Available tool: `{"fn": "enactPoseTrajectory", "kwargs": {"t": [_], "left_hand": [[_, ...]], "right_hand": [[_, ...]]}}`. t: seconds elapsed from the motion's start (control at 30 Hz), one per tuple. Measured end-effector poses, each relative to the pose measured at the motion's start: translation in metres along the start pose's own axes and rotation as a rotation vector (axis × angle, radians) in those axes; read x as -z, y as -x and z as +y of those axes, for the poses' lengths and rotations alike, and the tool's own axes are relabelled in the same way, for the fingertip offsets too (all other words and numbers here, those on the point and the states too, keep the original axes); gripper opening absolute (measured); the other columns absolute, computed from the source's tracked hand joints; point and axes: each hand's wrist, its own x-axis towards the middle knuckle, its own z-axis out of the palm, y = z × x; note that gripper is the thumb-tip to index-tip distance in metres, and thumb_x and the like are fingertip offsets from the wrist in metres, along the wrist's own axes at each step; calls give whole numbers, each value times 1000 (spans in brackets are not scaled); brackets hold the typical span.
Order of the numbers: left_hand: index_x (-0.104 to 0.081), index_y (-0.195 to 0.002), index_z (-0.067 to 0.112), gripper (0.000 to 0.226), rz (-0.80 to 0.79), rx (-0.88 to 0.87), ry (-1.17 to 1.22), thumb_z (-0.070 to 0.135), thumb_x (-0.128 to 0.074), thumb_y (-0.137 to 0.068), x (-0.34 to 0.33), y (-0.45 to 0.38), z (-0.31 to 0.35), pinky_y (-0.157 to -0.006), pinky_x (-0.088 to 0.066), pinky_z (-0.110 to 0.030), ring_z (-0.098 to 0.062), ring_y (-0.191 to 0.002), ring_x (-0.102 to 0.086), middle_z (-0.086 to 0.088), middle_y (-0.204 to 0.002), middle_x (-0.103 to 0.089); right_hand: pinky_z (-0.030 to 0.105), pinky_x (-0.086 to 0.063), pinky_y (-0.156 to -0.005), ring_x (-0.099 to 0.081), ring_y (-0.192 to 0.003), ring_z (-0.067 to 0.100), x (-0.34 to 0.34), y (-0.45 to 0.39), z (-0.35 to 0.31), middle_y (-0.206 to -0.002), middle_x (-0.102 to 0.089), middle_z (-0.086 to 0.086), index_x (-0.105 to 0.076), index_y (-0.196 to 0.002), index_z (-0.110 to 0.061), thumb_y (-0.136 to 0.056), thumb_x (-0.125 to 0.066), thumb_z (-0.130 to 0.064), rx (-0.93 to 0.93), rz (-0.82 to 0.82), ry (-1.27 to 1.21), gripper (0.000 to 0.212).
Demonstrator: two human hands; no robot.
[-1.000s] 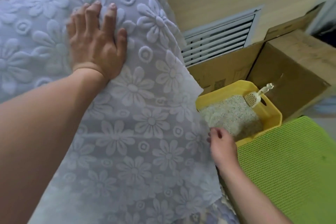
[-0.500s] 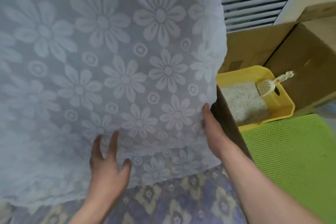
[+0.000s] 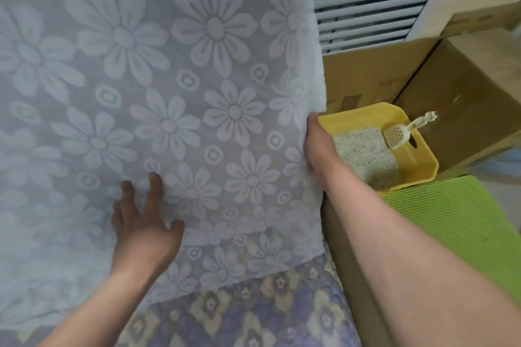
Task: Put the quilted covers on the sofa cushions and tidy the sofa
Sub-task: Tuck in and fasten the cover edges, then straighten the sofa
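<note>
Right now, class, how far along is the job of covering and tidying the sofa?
Done: the flower-patterned cover already drapes the cushion. In hand: the left hand presses flat on its front, while the right hand works at its right edge. Left: the hem hangs loose above the patterned seat, so it needs tucking.

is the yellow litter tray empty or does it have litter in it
It has litter in it. The yellow plastic litter tray holds a bed of speckled grey-white granules, and a cream slotted scoop rests at its far rim.
</note>
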Motion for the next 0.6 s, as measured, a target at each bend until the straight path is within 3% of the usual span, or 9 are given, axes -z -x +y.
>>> {"fn": "enactPoseTrajectory", "kwargs": {"t": [0.07, 0.13, 0.2, 0.27, 0.3, 0.37, 0.43, 0.53, 0.6], "left_hand": [[-23, -157, 28, 89, 104, 7, 60, 19, -71, -83, -5, 19, -3, -121, -15, -48, -37, -148, -12, -21, -162, -7], [-47, -141, 17, 67, 205, 137, 287, 6, -71, -80, -20, 49, -6, -112, -31, -46, -41, -133, -37, -24, -145, -35], [-56, -117, 19, 32, 150, 437, 753, 1, -61, -90, -44, 74, -11, -92, -46, -40, -38, -110, -57, -23, -127, -53], [-55, -109, 14, 13, -24, 875, 1351, 9, -45, -102, -65, 83, -19, -89, -48, -41, -35, -102, -62, -27, -133, -55], [-53, -117, 9, 21, -105, 1048, 1575, 19, -39, -105, -74, 81, -26, -96, -47, -47, -39, -110, -60, -28, -140, -51], [-42, -142, 3, 51, -170, 1198, 1874, 39, -31, -107, -88, 65, -45, -109, -37, -54, -45, -130, -48, -30, -144, -46], [-43, -147, 7, 64, -71, 1125, 2054, 51, -29, -104, -94, 36, -47, -108, -39, -54, -42, -132, -49, -25, -138, -54], [-52, -144, 23, 57, 35, 894, 2079, 46, -42, -93, -104, -3, -35, -92, -54, -41, -27, -112, -67, -6, -138, -62], [-53, -144, 24, 55, 35, 856, 2068, 47, -40, -95, -121, -1, -36, -99, -51, -41, -24, -113, -67, -4, -139, -61]], "right_hand": [[35, -47, -98, -59, -115, 13, 7, 36, 34, -124, -64, -5, -61, -128, -22, -103, -39, -42, 148, 177, 107, 39], [37, -44, -102, -56, -115, 14, 7, 87, 96, -126, -60, -1, -58, -127, -23, -102, -46, -33, 97, 340, 134, 30], [38, -49, -95, -60, -103, 20, 4, 121, 152, -116, -63, 6, -60, -112, -23, -101, -47, -23, -120, 328, 4, 17], [36, -48, -90, -61, -95, 24, 7, 129, 178, -108, -61, 12, -57, -104, -15, -104, -43, -19, -394, 294, -291, 14], [37, -45, -95, -60, -100, 27, 11, 120, 184, -111, -60, 16, -55, -107, -11, -106, -41, -23, -485, 273, -438, 19], [40, -36, -112, -56, -115, 32, 16, 91, 182, -116, -59, 19, -49, -132, -4, -107, -37, -37, -547, 234, -691, 44], [45, -32, -115, -56, -117, 30, 9, 53, 167, -118, -62, 14, -44, -145, -8, -104, -35, -47, -459, 159, -866, 58], [54, -42, -107, -61, -120, 36, -7, 15, 155, -133, -64, 9, -55, -140, -26, -103, -28, -50, -308, -44, -953, 51], [56, -43, -105, -58, -125, 35, -2, 15, 172, -139, -60, 7, -53, -142, -27, -101, -36, -45, -290, -62, -921, 48]]}}
